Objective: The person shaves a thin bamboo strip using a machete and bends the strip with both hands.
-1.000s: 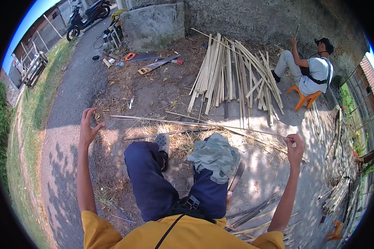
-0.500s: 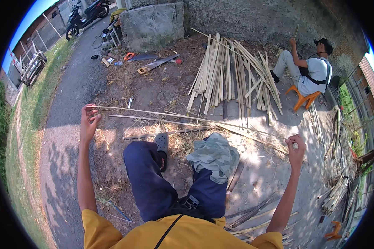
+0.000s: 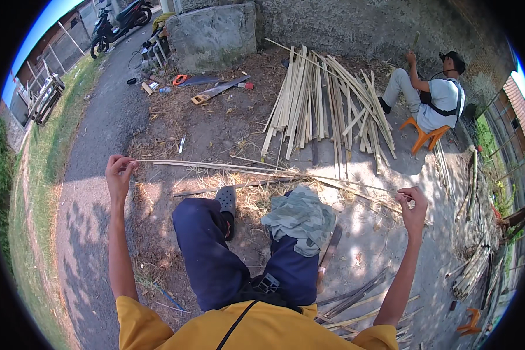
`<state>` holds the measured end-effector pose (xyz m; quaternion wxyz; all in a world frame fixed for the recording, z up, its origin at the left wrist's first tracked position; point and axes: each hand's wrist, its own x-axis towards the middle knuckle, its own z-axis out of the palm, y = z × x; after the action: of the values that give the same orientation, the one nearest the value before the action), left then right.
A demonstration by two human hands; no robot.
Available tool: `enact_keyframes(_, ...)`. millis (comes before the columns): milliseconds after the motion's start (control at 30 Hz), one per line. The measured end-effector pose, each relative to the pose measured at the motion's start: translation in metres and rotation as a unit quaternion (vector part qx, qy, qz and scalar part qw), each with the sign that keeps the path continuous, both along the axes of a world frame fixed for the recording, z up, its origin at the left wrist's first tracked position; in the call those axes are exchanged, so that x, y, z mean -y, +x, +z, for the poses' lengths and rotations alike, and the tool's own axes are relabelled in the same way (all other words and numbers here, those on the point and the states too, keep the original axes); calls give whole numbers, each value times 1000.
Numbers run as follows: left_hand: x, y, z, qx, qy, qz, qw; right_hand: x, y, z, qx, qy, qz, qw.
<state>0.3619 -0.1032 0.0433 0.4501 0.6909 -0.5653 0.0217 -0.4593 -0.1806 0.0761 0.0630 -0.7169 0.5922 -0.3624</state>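
A long, thin bamboo strip stretches crosswise in front of my knees. My left hand pinches its left end between thumb and fingertips. At the other end, my right hand pinches the strip the same way, arm held out wide. Below and behind it, a darker flat strip and other pale strips lie on the ground among shavings, partly overlapping it in view. A camouflage cloth is draped over my right knee.
A large pile of pale strips lies ahead by the wall. Handsaws rest on the ground to its left. At right, a person sits on an orange stool. More strips lie beside my right leg.
Both my hands have shifted slightly left. The strip's left end has come down, my left hand lowering with it, so the strip looks closer to those on the ground.
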Motion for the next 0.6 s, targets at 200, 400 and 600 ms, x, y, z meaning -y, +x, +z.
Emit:
enact_keyframes(200, -3, -3, -2, 41, -17, 70, 997, -1, 2, -1, 7, -20, -12, 1000)
enact_keyframes(400, -6, -8, -15, 60, -14, 85, 994, -1, 10, -13, -6, -52, -103, 993)
enact_keyframes(600, -8, -16, -19, 85, -14, 102, 991, 3, 14, -28, 17, -73, -146, 986)
